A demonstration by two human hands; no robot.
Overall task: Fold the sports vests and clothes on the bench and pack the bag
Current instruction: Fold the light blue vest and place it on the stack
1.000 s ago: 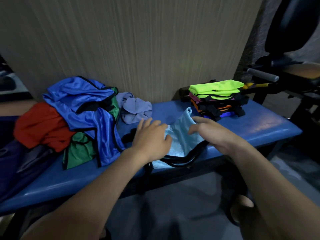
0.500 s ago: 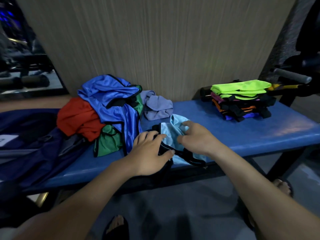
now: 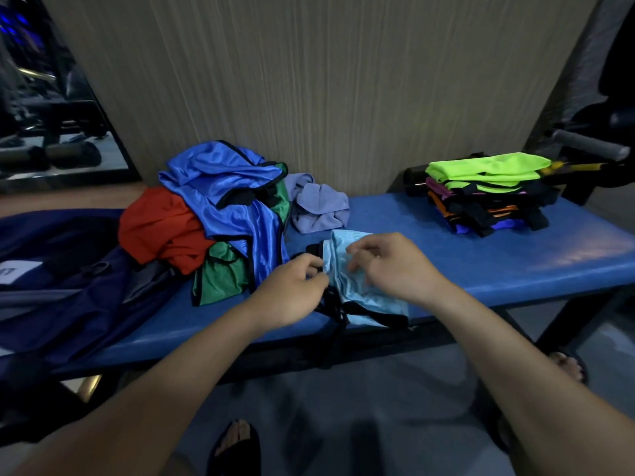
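Bag (image 3: 68, 269): at 9 o'clock on the table (image 3: 515, 266), nothing packed yet that I can see.
Messy pile (image 3: 220, 214): at 10 o'clock, not folded yet.
Left hand (image 3: 292, 290): fingers pinch the black trim of the light blue vest (image 3: 357, 283).
Right hand (image 3: 388, 262): fingers curled, holding the vest's cloth.
Folded stack (image 3: 488, 194): at 2 o'clock, done.

Bench: blue padded bench (image 3: 481, 266)
Left end: dark blue bag (image 3: 58, 286); loose pile of vests (image 3: 220, 214)
Middle: lilac cloth (image 3: 319, 207); light blue vest (image 3: 360, 286)
Right: folded stack (image 3: 488, 197)
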